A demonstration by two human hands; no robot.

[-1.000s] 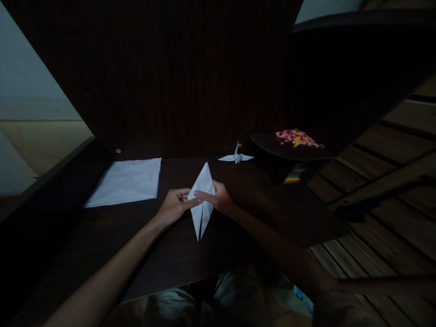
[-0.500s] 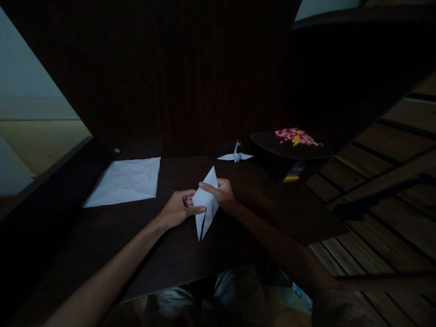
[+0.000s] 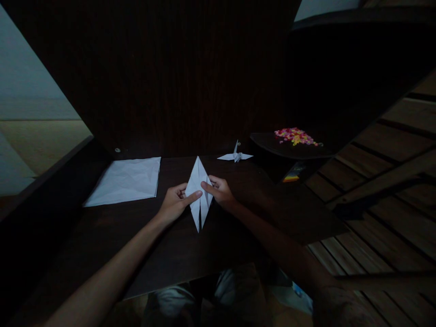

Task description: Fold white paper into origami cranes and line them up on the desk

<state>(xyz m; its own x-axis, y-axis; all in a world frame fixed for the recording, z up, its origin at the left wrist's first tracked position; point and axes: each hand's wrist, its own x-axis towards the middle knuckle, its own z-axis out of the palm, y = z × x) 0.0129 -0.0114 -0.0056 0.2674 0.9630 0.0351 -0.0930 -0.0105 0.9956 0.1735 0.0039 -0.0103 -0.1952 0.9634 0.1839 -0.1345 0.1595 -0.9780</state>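
A white sheet folded into a diamond, a folded paper [image 3: 196, 175], is held up between my two hands over the dark desk. Its lower half splits into two narrow points. My left hand [image 3: 174, 201] pinches the left corner, thumb on the front face and fingers behind. On the opposite side, my right hand [image 3: 220, 191] grips the right edge with its thumb also lying on the front. Behind it on the desk rests a finished white paper crane [image 3: 236, 156], wings spread.
A stack of white paper sheets [image 3: 126, 180] lies at the left on the desk [image 3: 150, 268]. At the right, a small curved shelf [image 3: 265, 144] bears a heap of pink, red and yellow bits [image 3: 295, 136]. A tall dark panel [image 3: 190, 81] closes off the back.
The folded paper has shifted left and slightly up, turning from a tilt to nearly upright with its front face more toward me. My thumbs now lie closer together on it.
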